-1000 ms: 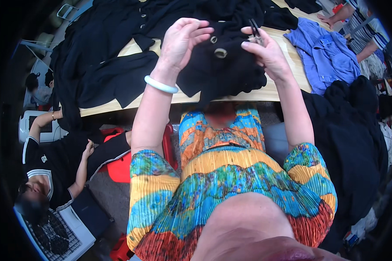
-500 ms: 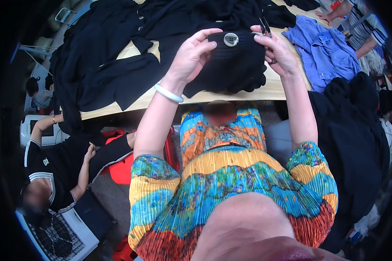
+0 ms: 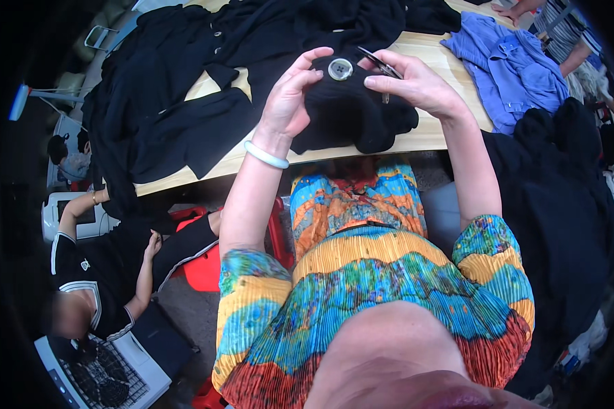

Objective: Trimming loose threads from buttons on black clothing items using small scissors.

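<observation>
A black knit garment (image 3: 348, 112) is bunched at the table's near edge, with a large pale-rimmed button (image 3: 340, 69) facing up. My left hand (image 3: 290, 99), a pale bangle at its wrist, has thumb and forefinger at the cloth's edge left of the button. The cloth hides part of that grip. In my right hand (image 3: 416, 82) is a pair of dark thread snips (image 3: 379, 63), lying between thumb and fingers and pointing toward the button. The snips' tips are just right of the button, apart from it.
Several black garments (image 3: 164, 126) cover the left and far side of the wooden table (image 3: 450, 136). A blue-purple garment (image 3: 505, 68) lies at the right. Dark cloth (image 3: 552, 225) is heaped on my right. A seated co-worker (image 3: 102, 279) is at left, another person (image 3: 566, 41) at far right.
My right hand has come off the cloth's right edge and turned, swinging the snips from upright to pointing left at the button. The button has shifted slightly left and nearer.
</observation>
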`<state>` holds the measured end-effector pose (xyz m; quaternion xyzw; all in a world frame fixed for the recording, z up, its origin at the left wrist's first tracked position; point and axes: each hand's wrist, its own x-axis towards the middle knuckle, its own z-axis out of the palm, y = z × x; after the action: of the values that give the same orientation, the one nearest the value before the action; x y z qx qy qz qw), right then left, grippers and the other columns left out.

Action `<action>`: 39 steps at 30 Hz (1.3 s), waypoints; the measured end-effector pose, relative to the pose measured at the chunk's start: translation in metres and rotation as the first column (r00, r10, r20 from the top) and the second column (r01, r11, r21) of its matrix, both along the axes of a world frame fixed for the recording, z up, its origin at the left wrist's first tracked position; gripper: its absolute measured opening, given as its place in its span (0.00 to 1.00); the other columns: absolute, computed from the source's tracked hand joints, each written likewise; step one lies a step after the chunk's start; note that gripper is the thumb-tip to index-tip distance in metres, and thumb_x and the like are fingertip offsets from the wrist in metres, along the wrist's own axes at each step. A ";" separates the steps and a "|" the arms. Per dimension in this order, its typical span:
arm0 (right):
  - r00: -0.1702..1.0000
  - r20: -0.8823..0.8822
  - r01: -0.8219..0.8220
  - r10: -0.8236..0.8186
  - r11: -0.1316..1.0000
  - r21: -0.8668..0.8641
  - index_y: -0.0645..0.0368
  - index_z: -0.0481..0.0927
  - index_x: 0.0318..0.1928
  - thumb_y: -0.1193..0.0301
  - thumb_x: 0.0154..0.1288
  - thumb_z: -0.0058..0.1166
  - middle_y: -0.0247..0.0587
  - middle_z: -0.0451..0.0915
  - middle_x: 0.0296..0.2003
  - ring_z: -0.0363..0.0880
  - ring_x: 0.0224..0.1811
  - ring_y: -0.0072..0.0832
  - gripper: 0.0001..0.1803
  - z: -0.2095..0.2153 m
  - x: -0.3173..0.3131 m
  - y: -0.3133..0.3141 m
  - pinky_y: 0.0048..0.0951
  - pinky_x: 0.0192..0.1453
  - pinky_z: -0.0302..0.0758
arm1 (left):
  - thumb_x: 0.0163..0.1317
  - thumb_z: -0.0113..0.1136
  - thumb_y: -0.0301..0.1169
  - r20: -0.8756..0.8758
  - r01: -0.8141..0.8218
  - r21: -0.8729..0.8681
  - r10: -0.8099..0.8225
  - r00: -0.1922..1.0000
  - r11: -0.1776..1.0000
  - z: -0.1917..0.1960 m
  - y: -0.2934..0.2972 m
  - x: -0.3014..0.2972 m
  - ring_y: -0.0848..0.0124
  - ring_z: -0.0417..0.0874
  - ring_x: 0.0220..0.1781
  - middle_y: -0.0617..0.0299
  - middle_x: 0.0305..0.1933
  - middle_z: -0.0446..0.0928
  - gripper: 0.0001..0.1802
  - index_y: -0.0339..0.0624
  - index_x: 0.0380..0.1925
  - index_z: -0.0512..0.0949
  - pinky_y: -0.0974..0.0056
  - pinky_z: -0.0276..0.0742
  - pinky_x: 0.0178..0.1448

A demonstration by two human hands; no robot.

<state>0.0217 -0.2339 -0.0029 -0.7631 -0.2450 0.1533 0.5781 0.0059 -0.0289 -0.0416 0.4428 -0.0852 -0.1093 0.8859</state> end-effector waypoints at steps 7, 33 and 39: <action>0.973 -0.189 0.154 -0.131 0.981 0.115 0.58 0.75 0.37 0.66 0.51 0.59 0.23 0.67 0.21 0.61 0.20 0.08 0.14 -0.015 0.003 0.009 0.12 0.20 0.57 | 0.53 0.48 0.20 0.576 -0.640 0.511 0.324 0.750 0.573 -0.016 -0.008 0.003 0.73 0.76 0.33 0.60 0.35 0.74 0.13 0.35 0.41 0.70 0.71 0.72 0.40; 0.994 -0.095 0.047 -0.047 0.999 0.001 0.61 0.74 0.39 0.69 0.53 0.51 0.24 0.65 0.19 0.58 0.19 0.10 0.13 -0.029 0.009 0.017 0.15 0.22 0.57 | 0.44 0.56 0.22 0.907 -0.886 0.419 -0.132 0.399 0.200 -0.006 -0.009 -0.002 0.59 0.75 0.36 0.55 0.35 0.73 0.03 0.36 0.21 0.72 0.63 0.73 0.37; 0.990 -0.138 0.030 -0.025 0.999 0.036 0.59 0.74 0.39 0.69 0.53 0.51 0.22 0.65 0.20 0.58 0.19 0.10 0.12 -0.020 0.009 0.014 0.13 0.21 0.55 | 0.54 0.52 0.25 0.563 -0.496 0.681 0.048 0.825 0.539 0.002 -0.008 0.001 0.73 0.78 0.28 0.55 0.31 0.77 0.05 0.34 0.25 0.73 0.70 0.72 0.33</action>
<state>0.0312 -0.2201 -0.0230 -0.7428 -0.1968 0.1931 0.6101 0.0068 -0.0368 -0.0394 0.8138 -0.1700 0.1223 0.5421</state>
